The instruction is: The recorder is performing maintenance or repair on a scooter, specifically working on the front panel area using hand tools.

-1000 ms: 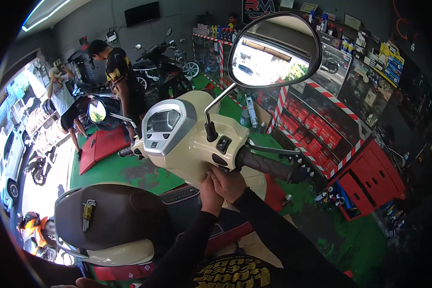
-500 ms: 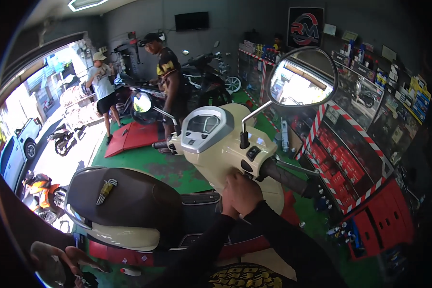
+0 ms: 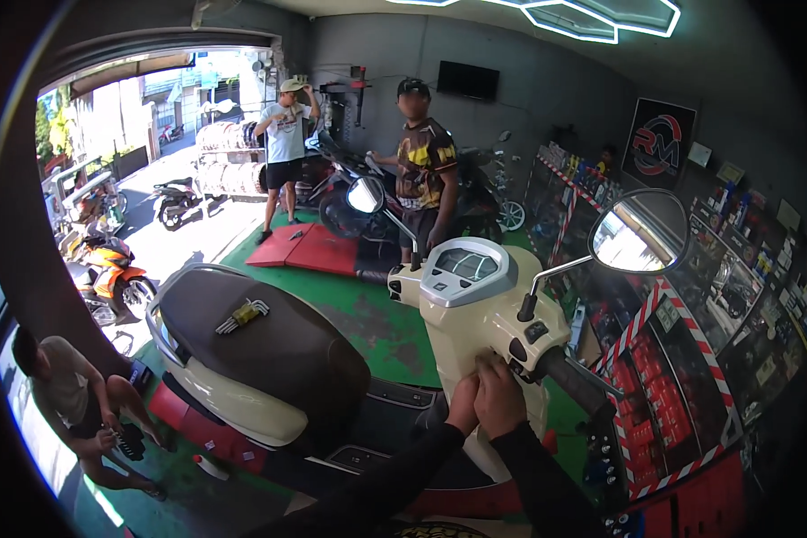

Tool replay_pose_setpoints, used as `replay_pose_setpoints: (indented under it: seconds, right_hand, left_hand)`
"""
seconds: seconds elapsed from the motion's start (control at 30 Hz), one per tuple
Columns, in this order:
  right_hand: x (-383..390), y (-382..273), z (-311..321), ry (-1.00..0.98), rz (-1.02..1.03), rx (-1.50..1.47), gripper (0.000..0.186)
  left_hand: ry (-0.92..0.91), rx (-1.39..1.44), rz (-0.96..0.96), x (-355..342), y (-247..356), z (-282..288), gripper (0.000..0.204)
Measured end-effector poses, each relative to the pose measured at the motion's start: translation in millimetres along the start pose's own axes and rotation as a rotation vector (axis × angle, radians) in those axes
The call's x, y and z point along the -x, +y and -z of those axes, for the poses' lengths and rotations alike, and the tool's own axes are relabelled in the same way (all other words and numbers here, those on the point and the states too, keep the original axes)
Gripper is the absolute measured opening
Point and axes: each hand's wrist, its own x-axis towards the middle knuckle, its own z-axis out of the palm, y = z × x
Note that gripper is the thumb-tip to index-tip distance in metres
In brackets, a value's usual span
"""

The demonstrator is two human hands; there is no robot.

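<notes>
Both my hands meet at the cream inner panel [image 3: 457,345] of a scooter, just under the right end of its handlebar. My left hand [image 3: 463,406] is closed, tucked against the right one. Beside it my right hand [image 3: 500,396] is closed too, its fingertips up against the panel below the switches. Whatever the fingers hold is hidden behind the hands. Above them are the black right grip [image 3: 576,377] and the silver-framed dashboard [image 3: 469,267]. A hex key set [image 3: 242,316] in a yellow holder lies on the dark scooter seat [image 3: 282,354].
A round-cornered mirror [image 3: 641,231] sticks up at the right. Beyond it stands a display case [image 3: 659,403] edged in red-and-white tape. One person [image 3: 81,394] sits low at the left; two others [image 3: 426,170] [image 3: 284,143] stand behind the scooter, near a red ramp [image 3: 318,251].
My view has swung up and to the left, so the scooter sits lower and farther right. My hands stay together at the panel, with the right fingertips now raised higher.
</notes>
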Motion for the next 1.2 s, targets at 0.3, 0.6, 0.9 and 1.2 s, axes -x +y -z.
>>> replay_pose_setpoints:
  seconds: [0.3,0.6,0.9,1.2]
  right_hand:
    - [-4,-10,16,-0.108,-0.116,-0.149,0.022]
    - [4,1,5,-0.033,0.008,-0.034,0.025]
    - [6,6,-6,0.013,-0.192,-0.229,0.019]
    - [3,-8,7,0.092,0.103,-0.084,0.013]
  left_hand:
    - [0.074,0.009,-0.045,-1,-13,-11,0.027]
    - [-0.032,-0.06,-0.061,-3,-5,1,0.028]
    - [-0.029,-0.003,0.005,4,12,6,0.028]
    - [-0.05,-0.04,0.01,2,7,11,0.03]
